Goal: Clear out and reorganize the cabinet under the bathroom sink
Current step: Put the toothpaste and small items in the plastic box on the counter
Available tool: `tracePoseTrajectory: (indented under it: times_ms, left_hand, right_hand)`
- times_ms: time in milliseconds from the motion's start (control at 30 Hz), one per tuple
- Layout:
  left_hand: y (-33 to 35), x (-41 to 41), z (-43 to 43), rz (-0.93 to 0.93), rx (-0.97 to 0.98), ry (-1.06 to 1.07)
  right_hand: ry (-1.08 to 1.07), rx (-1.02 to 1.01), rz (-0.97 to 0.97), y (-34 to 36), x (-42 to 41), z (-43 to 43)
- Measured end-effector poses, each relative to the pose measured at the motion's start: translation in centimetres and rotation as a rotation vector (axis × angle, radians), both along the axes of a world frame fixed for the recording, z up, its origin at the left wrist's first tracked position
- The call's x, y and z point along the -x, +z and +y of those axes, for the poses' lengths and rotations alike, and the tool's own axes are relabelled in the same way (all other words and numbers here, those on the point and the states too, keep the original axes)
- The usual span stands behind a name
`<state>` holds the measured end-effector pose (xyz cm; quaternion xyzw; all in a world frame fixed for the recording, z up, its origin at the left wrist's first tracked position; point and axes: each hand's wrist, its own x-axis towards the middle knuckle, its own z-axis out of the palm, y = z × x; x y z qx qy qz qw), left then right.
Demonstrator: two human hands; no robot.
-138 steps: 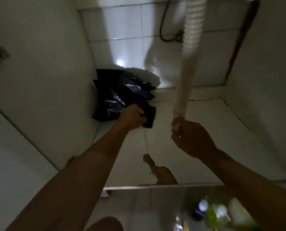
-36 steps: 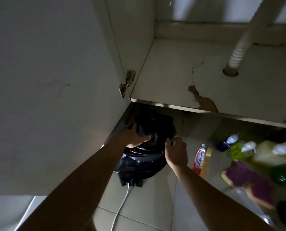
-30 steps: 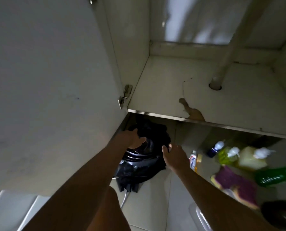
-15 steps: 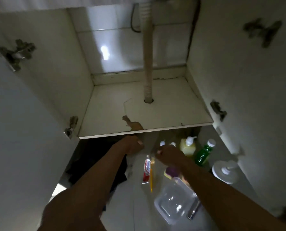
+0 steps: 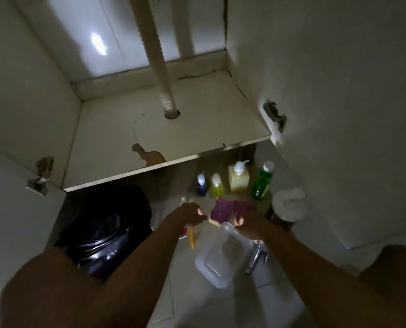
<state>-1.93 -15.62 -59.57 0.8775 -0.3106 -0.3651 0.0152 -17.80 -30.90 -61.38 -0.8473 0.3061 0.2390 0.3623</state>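
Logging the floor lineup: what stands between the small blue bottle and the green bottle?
Head view shows two: a small yellow-green bottle next to the blue bottle, then a pale yellow pump bottle beside the green bottle.

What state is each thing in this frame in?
Left door, open.
Right door, open.
Cabinet floor, peeled near front edge.
Drain hose, passing through cabinet floor hole.
Black bag, slumped below cabinet's left side.
Green bottle, upright, capped.
Yellow pump bottle, upright.
Clear container, blurred, state unclear.
Left grip, curled; hold unclear.
Right grip, blurred; hold unclear.
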Motion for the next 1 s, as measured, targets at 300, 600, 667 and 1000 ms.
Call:
tracePoseTrajectory:
  times_ms: [300,600,667,1000]
  left_hand:
    - [-6.9,4.7,2.5,0.237,0.019,0.100]
    - [-5.0,-2.2,11.2,0.410,0.125,0.448]
    - [-4.2,-4.1,13.0,0.332,0.178,0.520]
    - [-5.2,-4.6,16.9,0.328,0.135,0.549]
  right_hand:
    - [-0.244,0.059,0.075,-6.0,2.7,3.2]
    - [-0.086,0.017,-0.080,-4.9,-4.6,6.4]
    - [-0.106,0.036,-0.099,-5.0,-6.6,7.2]
    - [-0.039,0.110,-0.011,-10.7,-10.3,11.7]
